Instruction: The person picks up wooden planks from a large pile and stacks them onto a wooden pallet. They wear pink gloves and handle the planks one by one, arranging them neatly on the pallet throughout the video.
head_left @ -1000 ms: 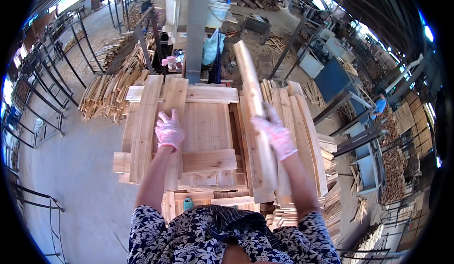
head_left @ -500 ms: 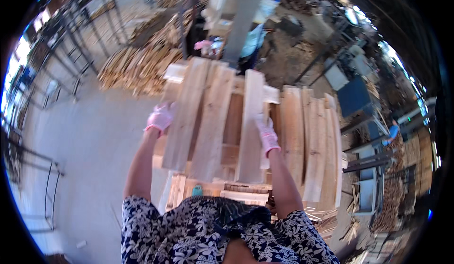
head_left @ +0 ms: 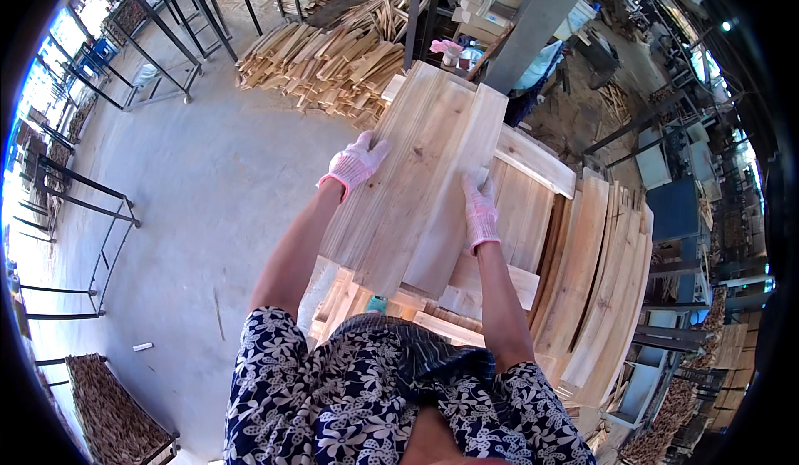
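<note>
Both my hands wear pink-cuffed white gloves. My left hand (head_left: 354, 165) grips the left edge of a bundle of three pale wooden boards (head_left: 416, 186) held side by side. My right hand (head_left: 480, 211) presses on the right board of the same bundle. The boards are lifted and tilted, their far ends pointing up and away over a slatted wooden frame (head_left: 533, 207) on the work surface below.
A stack of long boards (head_left: 599, 273) lies to the right of the frame. A heap of short wooden planks (head_left: 320, 61) sits on the concrete floor ahead left. Metal racks (head_left: 91, 215) stand at the left. A grey steel column (head_left: 533, 24) rises ahead.
The right hand put its single board down beside two others, and both hands have gathered the three boards and lifted them, swinging them leftward as my view turned.
</note>
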Motion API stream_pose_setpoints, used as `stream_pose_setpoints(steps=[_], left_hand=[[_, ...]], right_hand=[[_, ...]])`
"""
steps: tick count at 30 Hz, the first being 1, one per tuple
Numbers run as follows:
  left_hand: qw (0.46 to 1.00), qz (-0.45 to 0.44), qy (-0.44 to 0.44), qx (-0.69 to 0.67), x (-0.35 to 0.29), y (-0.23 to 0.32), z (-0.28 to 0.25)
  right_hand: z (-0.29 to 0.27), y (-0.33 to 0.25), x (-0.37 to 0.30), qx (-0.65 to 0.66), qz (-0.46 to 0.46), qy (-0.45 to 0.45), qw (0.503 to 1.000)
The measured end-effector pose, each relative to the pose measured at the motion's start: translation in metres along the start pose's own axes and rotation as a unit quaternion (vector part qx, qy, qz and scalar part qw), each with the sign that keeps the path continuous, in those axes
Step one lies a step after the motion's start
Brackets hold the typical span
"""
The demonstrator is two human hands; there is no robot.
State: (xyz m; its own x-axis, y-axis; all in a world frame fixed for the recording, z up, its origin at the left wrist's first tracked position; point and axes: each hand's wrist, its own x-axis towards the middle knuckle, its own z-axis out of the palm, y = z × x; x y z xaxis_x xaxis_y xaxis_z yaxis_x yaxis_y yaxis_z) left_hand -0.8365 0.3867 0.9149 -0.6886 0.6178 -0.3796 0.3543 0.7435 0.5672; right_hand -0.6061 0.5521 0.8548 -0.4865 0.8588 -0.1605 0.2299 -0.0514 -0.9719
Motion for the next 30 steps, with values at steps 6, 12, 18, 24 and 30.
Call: stream_pose_setpoints(steps=[6,12,18,24,30], left_hand=[[0.999,-0.006,-0.013,0.053,-0.002,-0.013,-0.004],[0.997,0.021,0.070,0.038,-0.003,-0.020,0.014],[0.996,0.032,0.083,0.028,-0.003,-0.006,0.014],[0.942,0.120,0.247,0.192,-0.012,0.009,0.024],[0.892,0.450,-0.044,-0.027,-0.140,0.159,0.137]], right_hand=[[0.014,-0.012,-0.019,0.027,0.012,-0.018,0.999],[0.005,0.035,-0.029,-0.310,-0.158,-0.038,0.937],[0.008,0.052,-0.016,-0.118,-0.040,-0.017,0.992],[-0.137,-0.066,-0.059,-0.430,-0.135,-0.058,0.891],[-0.421,-0.070,-0.152,-0.664,0.055,0.347,0.660]])
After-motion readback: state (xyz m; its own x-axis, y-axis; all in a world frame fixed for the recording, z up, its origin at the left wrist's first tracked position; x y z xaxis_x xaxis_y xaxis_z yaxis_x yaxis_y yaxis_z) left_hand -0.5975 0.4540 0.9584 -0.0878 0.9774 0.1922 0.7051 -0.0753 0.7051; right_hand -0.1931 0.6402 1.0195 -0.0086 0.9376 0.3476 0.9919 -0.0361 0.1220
